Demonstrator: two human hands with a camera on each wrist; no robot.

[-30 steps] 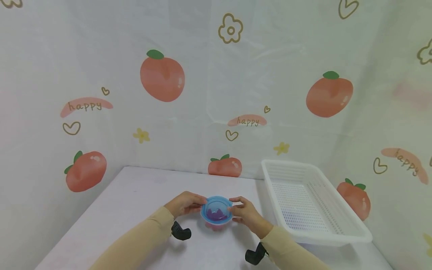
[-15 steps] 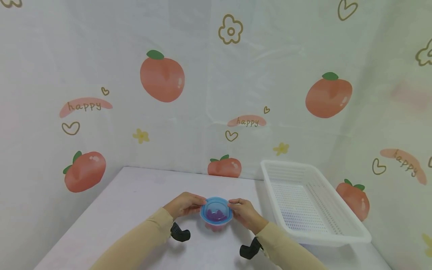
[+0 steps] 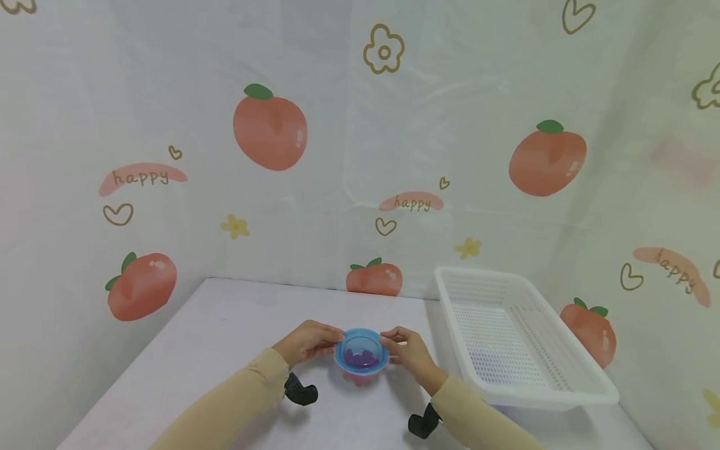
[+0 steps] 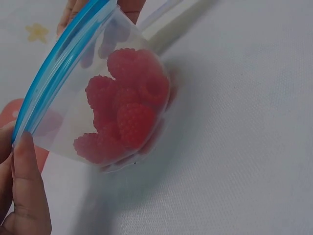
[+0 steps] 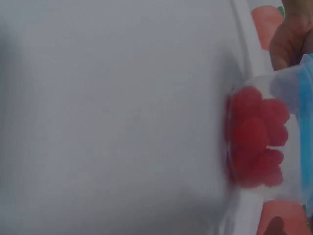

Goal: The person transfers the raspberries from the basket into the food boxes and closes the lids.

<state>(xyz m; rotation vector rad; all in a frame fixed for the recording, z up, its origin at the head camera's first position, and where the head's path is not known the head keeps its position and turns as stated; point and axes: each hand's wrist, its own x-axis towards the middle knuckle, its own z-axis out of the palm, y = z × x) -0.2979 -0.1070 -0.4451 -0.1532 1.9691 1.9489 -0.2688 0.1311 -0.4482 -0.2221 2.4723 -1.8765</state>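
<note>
A clear round container with a blue lid (image 3: 362, 352) sits in front of me in the head view. Raspberries (image 4: 127, 107) fill its lower part, seen through the wall in the left wrist view. My left hand (image 3: 308, 341) pinches the left side of the blue rim (image 4: 58, 58) between thumb and fingers. On the opposite side, my right hand (image 3: 413, 356) holds the rim with its fingers bent. In the right wrist view the container (image 5: 288, 178) lies at the right edge, with my left hand (image 5: 291, 41) above it; my right hand is mostly out of that view.
To the right stands a white plastic basket (image 3: 548, 400) with perforated sides, seemingly without contents. The white table (image 3: 247, 312) reaches back to a curtain (image 3: 337, 125) printed with fruit and flowers. Black wrist devices (image 3: 300, 390) hang beneath both sleeves.
My right hand's fingers have shifted along the rim, and its wrist dipped inward and then moved back out. The left hand and the container have stayed almost where they were.
</note>
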